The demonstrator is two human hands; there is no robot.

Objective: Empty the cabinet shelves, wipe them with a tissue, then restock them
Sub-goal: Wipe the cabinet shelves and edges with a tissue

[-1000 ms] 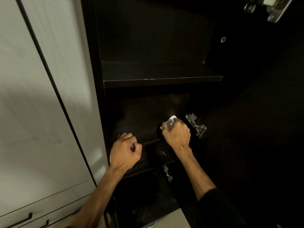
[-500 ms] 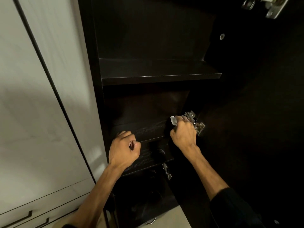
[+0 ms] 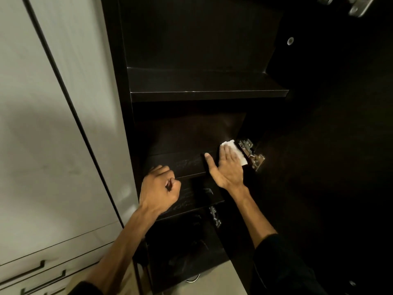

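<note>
A dark cabinet stands open with bare shelves: an upper shelf [image 3: 204,84], a middle shelf [image 3: 180,165] and a lower shelf [image 3: 191,199]. My right hand [image 3: 227,167] lies flat with fingers spread on the right end of the middle shelf, pressing a white tissue [image 3: 235,151] against it beside a metal hinge [image 3: 252,155]. Curled into a fist, my left hand [image 3: 159,189] rests on the front edge of the middle shelf at its left end, with nothing visible in it.
The open dark cabinet door [image 3: 329,167] fills the right side. A pale closed door [image 3: 53,124] and drawers with dark handles [image 3: 27,272] are on the left. A second hinge [image 3: 214,216] sits lower down. Pale floor [image 3: 212,279] shows at the bottom.
My right hand has opened from a fist to a flat palm and slid right and back along the middle shelf with the tissue. The left hand has stayed put.
</note>
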